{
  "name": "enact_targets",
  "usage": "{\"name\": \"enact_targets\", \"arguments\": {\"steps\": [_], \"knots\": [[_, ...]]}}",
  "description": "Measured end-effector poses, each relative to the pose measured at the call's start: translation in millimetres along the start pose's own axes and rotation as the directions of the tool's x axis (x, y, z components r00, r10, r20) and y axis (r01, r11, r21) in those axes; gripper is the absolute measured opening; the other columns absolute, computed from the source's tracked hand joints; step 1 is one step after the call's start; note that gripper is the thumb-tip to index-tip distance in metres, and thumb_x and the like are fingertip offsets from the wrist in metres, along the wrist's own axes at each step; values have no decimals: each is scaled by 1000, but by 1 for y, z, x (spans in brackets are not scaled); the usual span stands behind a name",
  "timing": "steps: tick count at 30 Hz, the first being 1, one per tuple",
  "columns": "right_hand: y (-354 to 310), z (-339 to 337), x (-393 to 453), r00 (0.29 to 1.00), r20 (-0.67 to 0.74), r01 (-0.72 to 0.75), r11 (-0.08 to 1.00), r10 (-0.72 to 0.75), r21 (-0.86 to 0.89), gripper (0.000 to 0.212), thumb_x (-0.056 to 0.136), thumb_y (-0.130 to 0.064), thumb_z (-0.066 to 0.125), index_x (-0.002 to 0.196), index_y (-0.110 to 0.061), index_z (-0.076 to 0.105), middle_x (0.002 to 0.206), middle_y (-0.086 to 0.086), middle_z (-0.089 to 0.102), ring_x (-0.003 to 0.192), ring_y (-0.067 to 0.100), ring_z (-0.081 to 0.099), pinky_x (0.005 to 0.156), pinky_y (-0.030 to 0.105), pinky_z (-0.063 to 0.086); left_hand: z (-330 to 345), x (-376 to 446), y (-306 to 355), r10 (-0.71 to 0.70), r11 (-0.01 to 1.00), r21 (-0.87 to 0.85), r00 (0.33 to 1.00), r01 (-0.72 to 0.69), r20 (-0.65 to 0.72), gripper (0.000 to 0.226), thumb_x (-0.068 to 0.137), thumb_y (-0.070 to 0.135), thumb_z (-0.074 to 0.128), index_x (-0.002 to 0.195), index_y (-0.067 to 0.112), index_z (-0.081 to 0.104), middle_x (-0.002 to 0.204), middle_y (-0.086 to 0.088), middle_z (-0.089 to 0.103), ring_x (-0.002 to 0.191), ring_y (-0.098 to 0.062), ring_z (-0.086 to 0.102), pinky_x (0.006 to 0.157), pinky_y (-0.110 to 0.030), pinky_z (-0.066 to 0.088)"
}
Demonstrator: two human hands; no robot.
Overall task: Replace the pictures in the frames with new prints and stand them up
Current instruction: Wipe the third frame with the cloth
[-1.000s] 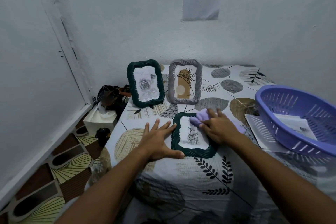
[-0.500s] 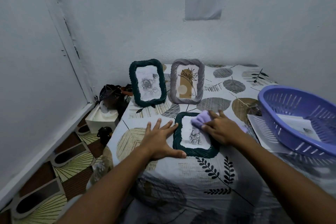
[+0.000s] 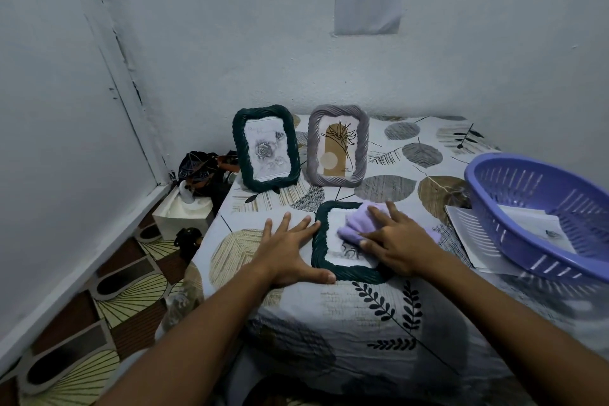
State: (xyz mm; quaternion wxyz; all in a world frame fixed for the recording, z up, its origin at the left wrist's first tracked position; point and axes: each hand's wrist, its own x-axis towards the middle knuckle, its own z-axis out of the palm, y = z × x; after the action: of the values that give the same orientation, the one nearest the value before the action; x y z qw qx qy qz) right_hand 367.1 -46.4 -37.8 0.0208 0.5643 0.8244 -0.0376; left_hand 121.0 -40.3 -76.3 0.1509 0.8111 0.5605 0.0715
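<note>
Your right hand (image 3: 400, 242) presses a lilac cloth (image 3: 357, 224) flat onto the glass of the dark green frame (image 3: 321, 260) lying face-up near the front edge of the tabletop (image 3: 379, 303). A second ago the cloth sat at the frame's far right corner; now it is further in, over the upper right part of the glass — the wipe is travelling across the pane. Fingers are extended, lying on the cloth rather than curled round it.

Your left hand (image 3: 290, 252) stays spread flat on the cloth-covered tabletop, thumb along the frame's near left corner, fingertips touching its left side — bracing, not gripping. No shift in its placement across the three views.

The frame has not slid. A sketch print shows under the glass at its near end.

Two frames stand at the back: another dark green frame (image 3: 266, 148) with a rose sketch, and a grey frame (image 3: 338, 146) just beside it on the right. Neither has moved.

A purple basket (image 3: 540, 217) sits at the right edge, with sheets of paper (image 3: 535, 224) inside.

Judgement: the lying frame looks already loaded and is in cleaning — standing it up remains.
</note>
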Motion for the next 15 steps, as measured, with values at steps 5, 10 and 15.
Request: {"name": "enact_targets", "arguments": {"steps": [5,10,15], "knots": [[1,-1,20,998,-27,-60,997,58,-51,50,100,-50,21,141,-32,44,161,10,0,145,41,-11,117,51,7,0,1,0,-3,1000,19,1000,3,3,121,53,92,53,152,39,9,161,12,5,148,-21,-10,116,-54,-12],[-17,5,22,999,13,37,999,-37,16,48,102,-47,25,144,-30,39,161,9,-5,145,38,-12,118,47,4,3,2,-2,5,1000,21,1000,-4,-20,128,43,98,42,152,40,10,161,13,6,148,-20,-9,116,-54,-11],[-15,2,-7,988,50,143,987,-147,73,52,97,-57,23,136,-36,51,161,4,1,147,31,-11,118,43,4,3,2,-1,-2,1000,6,1000,2,-15,126,45,96,48,151,39,11,161,13,6,148,-19,-10,117,-54,-11]]}}
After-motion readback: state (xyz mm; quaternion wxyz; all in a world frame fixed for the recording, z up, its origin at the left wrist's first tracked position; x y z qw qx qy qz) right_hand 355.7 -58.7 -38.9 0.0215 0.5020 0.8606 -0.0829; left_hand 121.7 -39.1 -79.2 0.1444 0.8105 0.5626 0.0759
